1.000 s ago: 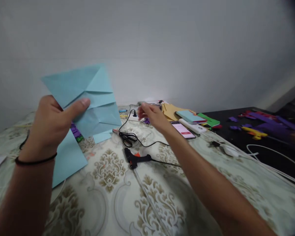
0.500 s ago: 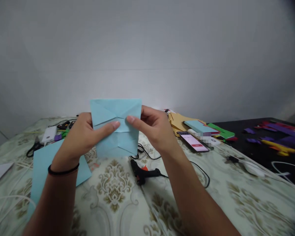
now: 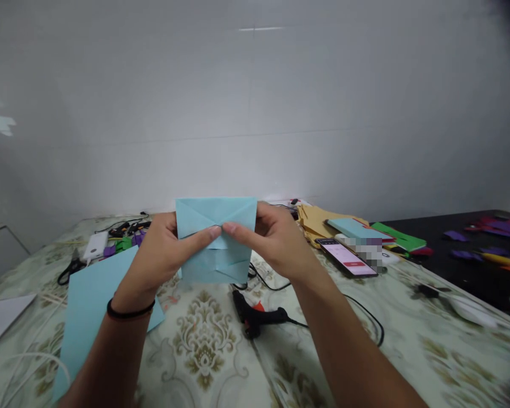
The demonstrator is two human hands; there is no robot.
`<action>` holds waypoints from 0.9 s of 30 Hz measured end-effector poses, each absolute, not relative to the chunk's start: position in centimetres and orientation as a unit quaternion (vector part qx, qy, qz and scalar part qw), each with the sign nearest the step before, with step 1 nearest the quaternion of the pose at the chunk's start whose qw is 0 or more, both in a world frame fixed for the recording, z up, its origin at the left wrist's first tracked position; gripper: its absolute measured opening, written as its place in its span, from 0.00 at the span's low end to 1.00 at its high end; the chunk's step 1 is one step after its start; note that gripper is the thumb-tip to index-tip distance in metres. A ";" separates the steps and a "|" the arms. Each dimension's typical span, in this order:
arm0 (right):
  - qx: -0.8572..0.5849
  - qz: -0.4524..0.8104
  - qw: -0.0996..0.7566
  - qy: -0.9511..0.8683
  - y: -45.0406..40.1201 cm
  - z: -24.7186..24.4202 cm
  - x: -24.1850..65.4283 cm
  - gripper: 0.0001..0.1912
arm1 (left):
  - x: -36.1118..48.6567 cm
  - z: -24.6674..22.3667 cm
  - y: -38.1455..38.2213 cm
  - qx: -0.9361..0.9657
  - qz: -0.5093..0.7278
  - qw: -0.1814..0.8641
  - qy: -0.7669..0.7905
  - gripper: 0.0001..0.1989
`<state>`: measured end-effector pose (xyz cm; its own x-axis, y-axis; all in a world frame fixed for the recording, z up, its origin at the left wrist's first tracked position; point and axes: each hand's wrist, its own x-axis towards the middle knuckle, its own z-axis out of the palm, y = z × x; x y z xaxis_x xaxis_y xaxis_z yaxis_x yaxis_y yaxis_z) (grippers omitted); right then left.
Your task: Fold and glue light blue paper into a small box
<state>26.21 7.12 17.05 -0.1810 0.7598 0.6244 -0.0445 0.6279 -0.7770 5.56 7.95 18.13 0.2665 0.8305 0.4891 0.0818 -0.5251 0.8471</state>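
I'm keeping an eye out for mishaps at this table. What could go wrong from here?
The left hand and right hand hold the folded blue paper, thumbs on its creased face, so pressing hard might crumple it.

The black glue gun lies near the hands; if hot, which the picture cannot show, it could burn a lowered hand.

Its cord passes behind the right forearm in this view, so an arm movement might snag it.

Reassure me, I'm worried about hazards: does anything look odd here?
Only the black plastic glue gun stands out slightly, lying on the pale floral-patterned tabletop without a visible stand. The held, folded light-blue paper shows no obvious damage.
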 end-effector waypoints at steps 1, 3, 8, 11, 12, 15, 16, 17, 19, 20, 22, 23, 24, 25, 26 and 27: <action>-0.266 0.340 0.587 -0.684 7.1 17.1 26.2 0.12 | 5.6 18.0 8.0 0.708 0.508 0.370 0.322 0.15; -0.272 0.331 0.590 -0.684 6.9 17.3 26.3 0.12 | 5.8 18.0 8.0 0.713 0.503 0.377 0.310 0.14; -0.270 0.337 0.580 -0.691 6.6 17.5 26.5 0.13 | 6.0 18.1 7.8 0.704 0.529 0.376 0.287 0.12; -0.252 0.342 0.592 -0.685 6.5 17.4 26.5 0.11 | 6.2 18.1 7.5 0.696 0.548 0.361 0.292 0.10; -0.246 0.339 0.598 -0.683 6.4 17.4 26.5 0.10 | 6.3 18.2 7.3 0.695 0.551 0.355 0.294 0.09; -0.228 0.332 0.612 -0.681 6.2 17.5 26.4 0.08 | 6.6 18.4 6.6 0.695 0.559 0.341 0.296 0.08; -0.225 0.333 0.614 -0.679 6.1 17.5 26.4 0.08 | 6.6 18.4 6.5 0.696 0.561 0.338 0.295 0.08; -0.223 0.337 0.616 -0.676 6.0 17.6 26.4 0.08 | 6.6 18.5 6.5 0.698 0.560 0.336 0.293 0.08; -0.226 0.344 0.620 -0.669 6.0 17.6 26.3 0.08 | 6.4 18.6 6.6 0.703 0.550 0.345 0.289 0.11; -0.228 0.345 0.622 -0.665 6.0 17.6 26.3 0.08 | 6.3 18.6 6.7 0.704 0.543 0.356 0.288 0.12; -0.235 0.347 0.625 -0.659 6.1 17.6 26.3 0.09 | 6.1 18.5 6.9 0.702 0.530 0.379 0.289 0.15; -0.238 0.349 0.625 -0.657 6.1 17.6 26.2 0.09 | 6.0 18.5 7.0 0.701 0.525 0.383 0.292 0.17; -0.240 0.352 0.623 -0.656 6.1 17.6 26.2 0.10 | 6.0 18.4 7.0 0.702 0.523 0.380 0.298 0.17; -0.241 0.356 0.619 -0.657 6.2 17.6 26.2 0.10 | 6.0 18.4 7.1 0.703 0.524 0.370 0.306 0.18; -0.242 0.362 0.613 -0.659 6.1 17.6 26.2 0.10 | 6.0 18.4 7.0 0.703 0.527 0.359 0.314 0.19; -0.243 0.369 0.605 -0.662 6.1 17.7 26.2 0.11 | 6.0 18.3 7.0 0.700 0.532 0.348 0.324 0.19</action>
<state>26.20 6.13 17.67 -0.1490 0.7680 0.6229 -0.1246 0.6103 -0.7823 6.02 7.00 18.34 0.2231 0.8243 0.5204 0.0838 -0.5481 0.8322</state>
